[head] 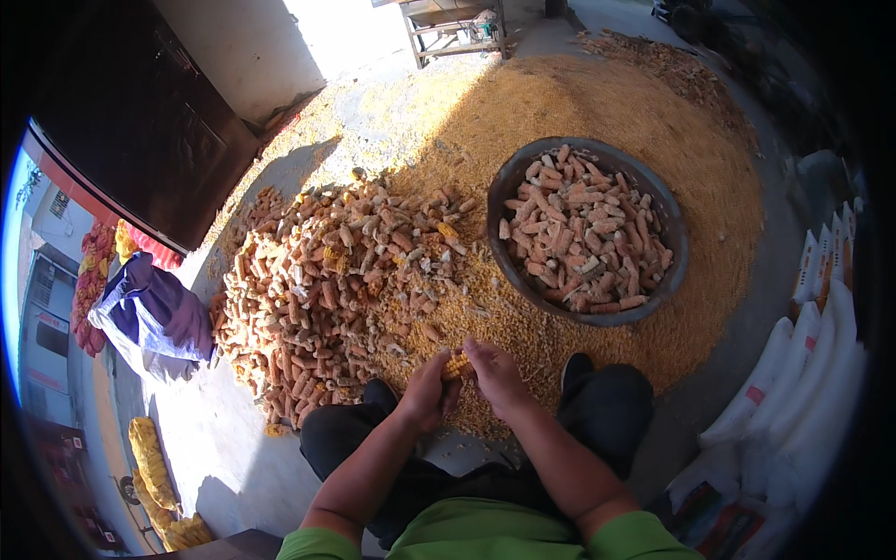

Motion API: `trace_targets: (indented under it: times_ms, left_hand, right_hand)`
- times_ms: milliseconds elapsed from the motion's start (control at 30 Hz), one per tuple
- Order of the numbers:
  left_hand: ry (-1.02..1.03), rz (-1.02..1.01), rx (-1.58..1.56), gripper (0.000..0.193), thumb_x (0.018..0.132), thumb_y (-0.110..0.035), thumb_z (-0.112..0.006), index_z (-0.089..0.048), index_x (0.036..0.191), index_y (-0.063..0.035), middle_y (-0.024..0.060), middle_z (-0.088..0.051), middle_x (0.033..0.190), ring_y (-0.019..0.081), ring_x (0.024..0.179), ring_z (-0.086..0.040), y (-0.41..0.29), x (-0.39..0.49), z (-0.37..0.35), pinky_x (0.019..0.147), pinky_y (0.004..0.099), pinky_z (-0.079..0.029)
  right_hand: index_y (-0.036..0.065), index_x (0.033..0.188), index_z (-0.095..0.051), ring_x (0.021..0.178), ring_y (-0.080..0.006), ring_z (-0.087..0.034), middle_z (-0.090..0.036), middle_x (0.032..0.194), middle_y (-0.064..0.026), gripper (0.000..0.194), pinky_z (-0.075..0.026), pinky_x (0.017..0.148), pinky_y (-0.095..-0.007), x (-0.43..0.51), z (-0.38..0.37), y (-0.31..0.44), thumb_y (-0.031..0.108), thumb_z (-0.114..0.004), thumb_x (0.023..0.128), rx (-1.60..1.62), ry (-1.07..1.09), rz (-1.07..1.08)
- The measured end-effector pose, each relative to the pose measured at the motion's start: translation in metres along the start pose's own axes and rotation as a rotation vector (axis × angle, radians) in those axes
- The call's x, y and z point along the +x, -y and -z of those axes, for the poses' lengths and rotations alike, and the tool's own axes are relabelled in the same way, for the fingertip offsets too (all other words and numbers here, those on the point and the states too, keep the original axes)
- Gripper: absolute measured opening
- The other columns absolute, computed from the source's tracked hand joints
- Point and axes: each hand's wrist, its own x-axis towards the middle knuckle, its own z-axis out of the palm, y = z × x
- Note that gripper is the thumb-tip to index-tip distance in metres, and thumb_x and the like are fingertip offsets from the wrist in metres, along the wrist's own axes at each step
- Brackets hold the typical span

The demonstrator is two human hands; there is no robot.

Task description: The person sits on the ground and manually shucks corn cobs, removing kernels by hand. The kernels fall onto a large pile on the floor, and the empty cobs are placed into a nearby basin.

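Observation:
Between my two hands is a corn cob point(456, 365) with yellow kernels still on the part that shows. My left hand point(428, 388) grips its left end, and my right hand point(495, 374) grips it from the right, thumb near the top. The fingers hide both ends of the cob. Just beyond the hands lie loose corn kernels point(483, 329) on the floor. To the left spreads a heap of mostly bare cobs point(329, 280), a few of them with yellow kernels on. A round dark basin point(498, 241) full of bare cobs stands ahead on the right.
A wide layer of kernels point(616, 91) covers the floor behind the basin. White sacks point(784, 378) are stacked at the right. At the left are a purple and white sack point(157, 315), yellow mesh bags point(152, 462) and a dark door point(140, 119). A stand point(455, 31) is at the back.

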Motion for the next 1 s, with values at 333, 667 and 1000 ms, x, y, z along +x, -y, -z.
trace_targets:
  times_ms: [333,667,1000]
  left_hand:
    - [-0.232,-0.658,0.860,0.038,0.101,-0.032,-0.044,-0.048,0.125,-0.0021,0.0137,-0.064,0.082,0.0238,0.070,-0.062,0.022,0.011,-0.001,0.064,0.0335,-0.049]
    - [-0.121,-0.125,0.126,0.029,0.100,-0.034,-0.048,-0.055,0.105,-0.0064,0.0043,-0.057,0.080,0.0116,0.067,-0.051,0.002,0.005,0.002,0.053,0.0261,-0.041]
    - [-0.201,-0.753,0.526,0.041,0.106,-0.032,-0.032,-0.054,0.117,0.0003,0.0094,-0.062,0.097,0.0175,0.091,-0.059,0.038,0.030,-0.003,0.083,0.0290,-0.046]
  right_hand:
    - [0.004,0.075,-0.060,0.049,-0.0215,-0.053,-0.055,0.061,-0.0061,0.061,-0.039,0.047,-0.0372,0.009,-0.016,-0.001,0.053,-0.036,0.100,-0.255,-0.206,0.148]
    - [0.000,0.083,-0.063,0.066,-0.0386,-0.061,-0.062,0.071,-0.0199,0.048,-0.047,0.059,-0.0440,0.013,-0.020,0.006,0.037,-0.039,0.103,-0.675,-0.135,0.550]
    - [0.001,0.087,-0.060,0.071,-0.0343,-0.062,-0.061,0.074,-0.0182,0.050,-0.048,0.067,-0.0420,0.021,-0.026,-0.015,0.044,-0.039,0.101,-0.465,-0.264,0.436]
